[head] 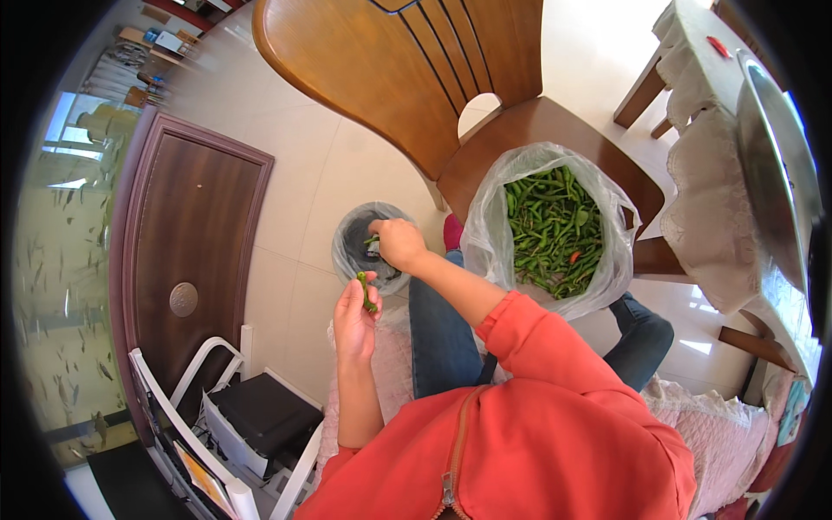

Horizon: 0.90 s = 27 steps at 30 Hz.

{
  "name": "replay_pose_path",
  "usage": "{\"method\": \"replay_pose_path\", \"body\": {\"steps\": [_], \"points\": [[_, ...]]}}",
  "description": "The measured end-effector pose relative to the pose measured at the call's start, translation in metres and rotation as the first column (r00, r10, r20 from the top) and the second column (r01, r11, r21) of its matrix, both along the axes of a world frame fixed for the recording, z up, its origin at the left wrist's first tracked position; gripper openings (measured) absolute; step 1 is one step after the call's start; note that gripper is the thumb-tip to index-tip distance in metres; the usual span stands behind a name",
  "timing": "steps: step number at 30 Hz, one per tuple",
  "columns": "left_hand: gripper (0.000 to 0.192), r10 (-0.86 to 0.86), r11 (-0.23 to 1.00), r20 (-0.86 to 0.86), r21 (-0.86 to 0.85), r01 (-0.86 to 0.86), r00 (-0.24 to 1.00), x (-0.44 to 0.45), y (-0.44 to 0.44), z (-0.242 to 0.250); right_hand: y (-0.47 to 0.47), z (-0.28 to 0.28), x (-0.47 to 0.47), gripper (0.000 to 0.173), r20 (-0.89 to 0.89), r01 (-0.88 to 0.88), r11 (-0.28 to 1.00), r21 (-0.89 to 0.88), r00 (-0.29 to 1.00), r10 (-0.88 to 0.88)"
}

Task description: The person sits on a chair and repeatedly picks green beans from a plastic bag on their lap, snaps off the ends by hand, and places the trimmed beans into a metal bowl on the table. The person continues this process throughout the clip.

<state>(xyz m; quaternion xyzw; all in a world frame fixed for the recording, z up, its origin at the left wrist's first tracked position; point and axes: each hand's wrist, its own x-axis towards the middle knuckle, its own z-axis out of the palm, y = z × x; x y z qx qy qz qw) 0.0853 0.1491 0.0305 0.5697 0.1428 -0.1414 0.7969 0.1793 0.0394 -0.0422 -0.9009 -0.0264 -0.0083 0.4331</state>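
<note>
My left hand (356,315) holds a green chili pepper (365,294) upright between thumb and fingers, just in front of the bin. Over the lined waste bin (343,250) reaches my right hand (402,244), its fingers curled downward. A small green pepper piece (371,240) shows at its fingertips; the rest of that grip is hidden behind the hand. To the right, a clear plastic bag (484,221) stands with its mouth wide on the chair seat. Many green chili peppers (552,221) fill it, and one red pepper (574,257) lies among them.
The wooden chair (364,71) faces me, its backrest on the far side. At right, a cloth-covered table (702,149) carries a large metal basin (773,162) and a red pepper (719,47). A white rack (195,370) with a black box-like item (266,409) and a fish tank (65,273) stand left.
</note>
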Motion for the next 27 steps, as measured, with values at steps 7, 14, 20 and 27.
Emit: {"method": "replay_pose_path", "body": {"steps": [7, 14, 20, 27], "points": [[0.030, -0.060, 0.997, 0.034, 0.048, 0.059, 0.998, -0.002, -0.017, -0.010, -0.045, 0.016, -0.040, 0.018, -0.057, 0.058, 0.908, 0.414, 0.998, -0.038], [0.049, -0.336, 0.935, 0.186, 0.186, 0.303, 0.923, -0.036, -0.093, -0.014, -0.116, 0.049, -0.151, 0.029, -0.337, 0.262, 0.621, 0.739, 0.941, 0.004], [0.043, -0.598, 0.792, 0.160, 0.265, 0.550, 0.785, -0.066, -0.149, -0.011, -0.178, 0.043, -0.215, 0.024, -0.473, 0.494, 0.128, 0.860, 0.866, -0.165], [0.022, -0.692, 0.691, 0.100, 0.376, 0.617, 0.715, -0.069, -0.180, -0.027, -0.244, 0.083, -0.255, 0.031, -0.394, 0.440, 0.098, 0.893, 0.866, -0.307]]}}
